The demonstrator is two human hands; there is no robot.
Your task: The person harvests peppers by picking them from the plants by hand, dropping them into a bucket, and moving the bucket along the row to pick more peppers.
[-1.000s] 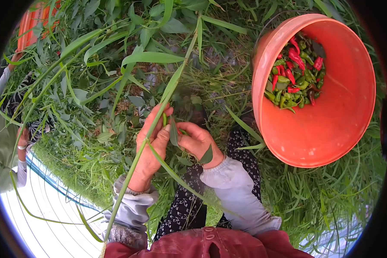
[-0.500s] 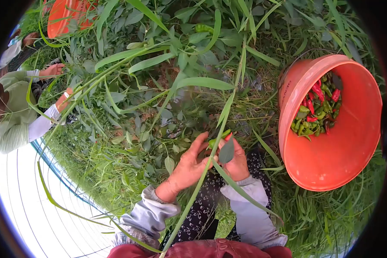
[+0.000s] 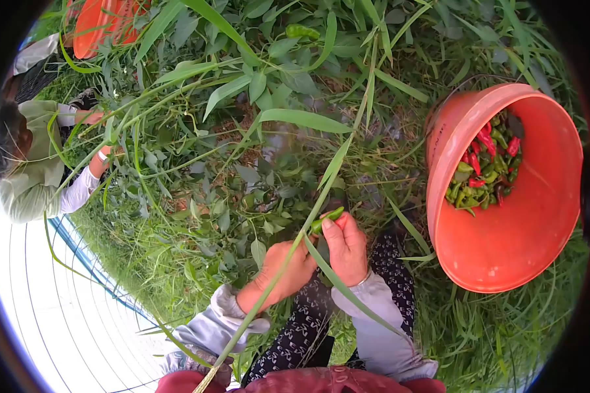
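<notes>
My right hand pinches a green chili pepper between thumb and fingers, low in front of the plants. Close beside it, my left hand has its fingers curled in toward the same spot. Its fingertips are partly hidden behind a long grass stem that crosses diagonally in front of it, so what they hold cannot be made out. Leafy pepper plants grow just beyond both hands. Farther off, another green chili pepper hangs among the leaves.
An orange bucket lies tilted at the right, with red and green chili peppers inside. At the left a co-worker reaches into the plants. Another orange bucket stands at the upper left. White sheeting borders the lower left.
The dark leaf over my right hand is gone from there. My left fingers have curled in, and my right hand has turned around the pepper. The co-worker's head has come further into view.
</notes>
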